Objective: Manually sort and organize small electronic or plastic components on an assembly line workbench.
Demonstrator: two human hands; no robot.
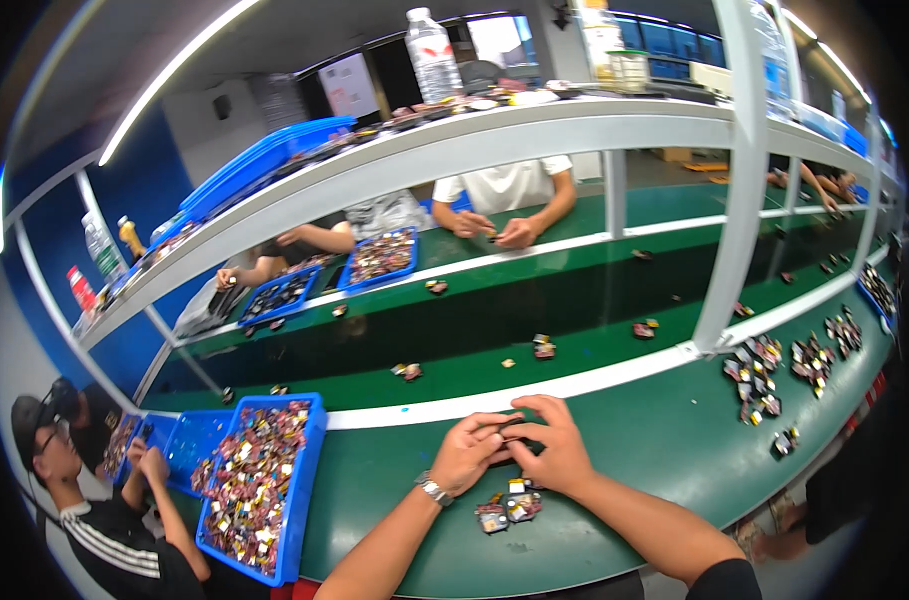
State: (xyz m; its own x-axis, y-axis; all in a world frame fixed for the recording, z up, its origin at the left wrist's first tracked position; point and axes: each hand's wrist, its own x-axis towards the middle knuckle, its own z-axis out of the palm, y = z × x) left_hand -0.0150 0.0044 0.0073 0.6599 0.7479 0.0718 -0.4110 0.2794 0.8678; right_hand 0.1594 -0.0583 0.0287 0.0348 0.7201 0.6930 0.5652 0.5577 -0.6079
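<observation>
My left hand [471, 452] and my right hand [554, 452] meet over the green bench top [654, 440], fingers pinched together on a small dark part [511, 433] that is mostly hidden between them. A metal watch sits on my left wrist. Just below my hands lies a little heap of small dark and coloured parts [507, 507]. A blue tray [257, 482] full of the same small parts stands to my left.
A dark green conveyor belt [494, 330] with scattered parts runs behind a white strip. Groups of parts [786, 362] lie to the right. A person sits at my left; other people work across the belt by blue trays [382, 257]. A white shelf with bottles hangs overhead.
</observation>
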